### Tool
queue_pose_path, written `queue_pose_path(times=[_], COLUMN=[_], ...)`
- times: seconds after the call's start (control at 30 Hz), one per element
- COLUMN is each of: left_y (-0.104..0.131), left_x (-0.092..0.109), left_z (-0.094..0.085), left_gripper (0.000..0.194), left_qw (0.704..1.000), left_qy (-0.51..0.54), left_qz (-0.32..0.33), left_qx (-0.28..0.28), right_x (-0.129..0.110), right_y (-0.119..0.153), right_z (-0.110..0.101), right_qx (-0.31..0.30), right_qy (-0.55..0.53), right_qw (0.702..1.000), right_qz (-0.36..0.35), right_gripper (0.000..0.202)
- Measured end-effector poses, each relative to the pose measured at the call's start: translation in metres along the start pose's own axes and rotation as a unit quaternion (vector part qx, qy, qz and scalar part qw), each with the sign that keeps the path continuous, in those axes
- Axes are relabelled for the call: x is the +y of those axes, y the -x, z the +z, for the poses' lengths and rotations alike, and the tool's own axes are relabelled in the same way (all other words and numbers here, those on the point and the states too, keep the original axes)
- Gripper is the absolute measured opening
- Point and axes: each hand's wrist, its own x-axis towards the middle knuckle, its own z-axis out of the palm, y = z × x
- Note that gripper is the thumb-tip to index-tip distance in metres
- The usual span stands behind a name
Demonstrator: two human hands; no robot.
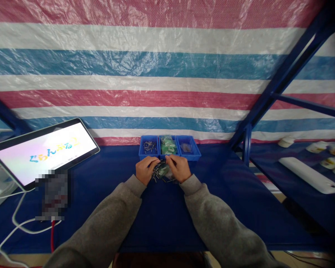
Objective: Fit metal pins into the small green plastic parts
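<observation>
Just in front of the blue bins, my left hand (pixel 145 169) is closed, thumb and fingertips pinched together. My right hand (pixel 179 168) faces it, also pinched. Whatever is between either hand's fingertips is too small or hidden to tell. Between and below the hands lies a pile of small dark metal pins or screws (pixel 157 173), with clear plastic (pixel 165 170) beside my right fingers. The left blue bin (pixel 140 149) holds small pin-like metal pieces (pixel 150 146). Green and clear plastic packets (pixel 168 145) fill the middle bin. Clear plastic (pixel 185 148) lies in the right bin (pixel 197 149).
A tablet (pixel 50 152) with a lit screen stands at the left. Near it are a pixelated item (pixel 55 195), white cables (pixel 19 223) and a red cable (pixel 53 234). Blue metal struts (pixel 247 130) rise at the right, beyond which lie a white bar (pixel 309 174) and several tubs (pixel 316 147).
</observation>
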Motion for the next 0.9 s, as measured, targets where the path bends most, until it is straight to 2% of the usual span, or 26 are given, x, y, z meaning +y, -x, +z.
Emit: queue_pose_path(times=[0.2,0.43,0.67,0.9], left_y=[0.002,0.0025,0.0024,0.001], left_x=[-0.0036,-0.0016,0.0021,0.0023], left_z=[0.0018,0.0033,0.0001,-0.0009], left_gripper=[0.015,0.017,0.015,0.017], left_qw=[0.998,0.996,0.999,0.999], left_qy=[0.032,0.056,0.026,0.02], left_qz=[-0.045,-0.065,-0.018,-0.001], left_qx=[0.012,-0.002,0.009,-0.034], right_x=[-0.0028,-0.0073,-0.0039,-0.0019], right_y=[0.0002,0.0016,0.0,0.0], right_z=[-0.001,-0.0023,-0.0005,0.0009], right_qx=[0.005,-0.03,-0.024,-0.035], right_qy=[-0.037,-0.092,-0.052,-0.021], right_qw=[0.999,0.994,0.998,0.999], right_qz=[-0.003,-0.049,-0.024,-0.01], right_gripper=[0.023,0.015,0.026,0.04])
